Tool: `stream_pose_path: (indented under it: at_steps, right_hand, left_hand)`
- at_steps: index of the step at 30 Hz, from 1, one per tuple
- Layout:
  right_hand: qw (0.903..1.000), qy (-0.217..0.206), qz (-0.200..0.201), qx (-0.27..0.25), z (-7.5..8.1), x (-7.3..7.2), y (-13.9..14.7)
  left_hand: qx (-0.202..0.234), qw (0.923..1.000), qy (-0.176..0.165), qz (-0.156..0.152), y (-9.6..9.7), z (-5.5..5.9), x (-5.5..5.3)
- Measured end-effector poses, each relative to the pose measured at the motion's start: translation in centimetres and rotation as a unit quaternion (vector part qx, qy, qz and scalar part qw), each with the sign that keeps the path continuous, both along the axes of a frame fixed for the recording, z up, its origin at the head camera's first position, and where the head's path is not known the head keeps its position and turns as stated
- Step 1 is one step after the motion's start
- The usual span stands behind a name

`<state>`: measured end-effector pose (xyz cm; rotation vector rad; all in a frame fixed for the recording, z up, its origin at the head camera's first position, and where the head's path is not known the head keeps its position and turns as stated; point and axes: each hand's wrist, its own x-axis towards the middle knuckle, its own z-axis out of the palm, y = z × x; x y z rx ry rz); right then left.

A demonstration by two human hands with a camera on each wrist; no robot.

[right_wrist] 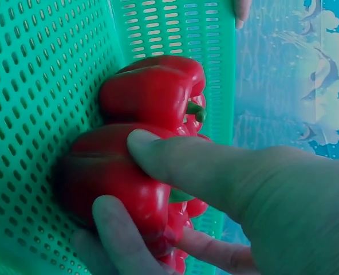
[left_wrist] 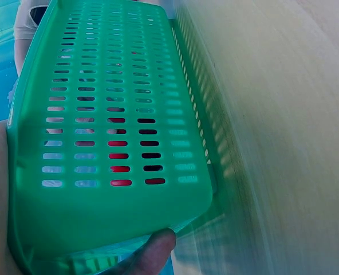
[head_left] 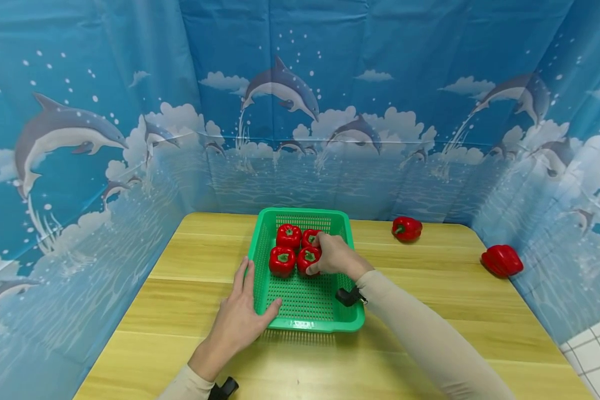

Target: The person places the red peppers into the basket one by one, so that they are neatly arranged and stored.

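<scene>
A green plastic basket (head_left: 300,325) stands on the wooden table, and red bell peppers (head_left: 282,261) sit inside it in two rows, stems up. My right hand (head_left: 337,255) reaches in from the right and grips the near right bell pepper (right_wrist: 118,166), thumb on one side and fingers on the other. At the near left corner of the basket, my left hand (head_left: 240,316) holds the rim. Its thumb lies over the inside and its fingers run along the outer left wall. In the left wrist view a fingertip (left_wrist: 158,246) touches the outside of the basket.
One red bell pepper (head_left: 406,228) lies on its side at the back of the table. Another red bell pepper (head_left: 501,260) lies at the right edge, by the curtain. A blue dolphin curtain (head_left: 300,178) encloses the back and sides of the wooden table (head_left: 180,294).
</scene>
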<state>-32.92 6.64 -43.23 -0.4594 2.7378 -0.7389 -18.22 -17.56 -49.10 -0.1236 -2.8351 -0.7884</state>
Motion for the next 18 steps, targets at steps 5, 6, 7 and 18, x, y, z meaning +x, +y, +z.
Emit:
stream_pose_path:
  at_steps: [5, 6, 7, 18]
  right_hand:
    - [0.9998, 0.009, 0.001, 0.016, 0.13, 0.22, 0.01]
    - [0.9997, 0.013, 0.002, 0.019, 0.17, 0.3, 0.05]
    - [0.9996, 0.017, 0.004, 0.021, 0.21, 0.38, 0.09]
    - [0.9993, 0.029, 0.012, 0.019, 0.55, 0.48, 0.55]
  left_hand:
    - [0.001, 1.0, -0.007, 0.001, 0.05, 0.1, 0.01]
    - [0.002, 1.0, -0.007, 0.001, 0.06, 0.11, 0.01]
    - [0.002, 1.0, -0.008, 0.001, 0.08, 0.12, 0.02]
    - [0.002, 0.9998, -0.018, 0.003, 0.13, 0.31, 0.08]
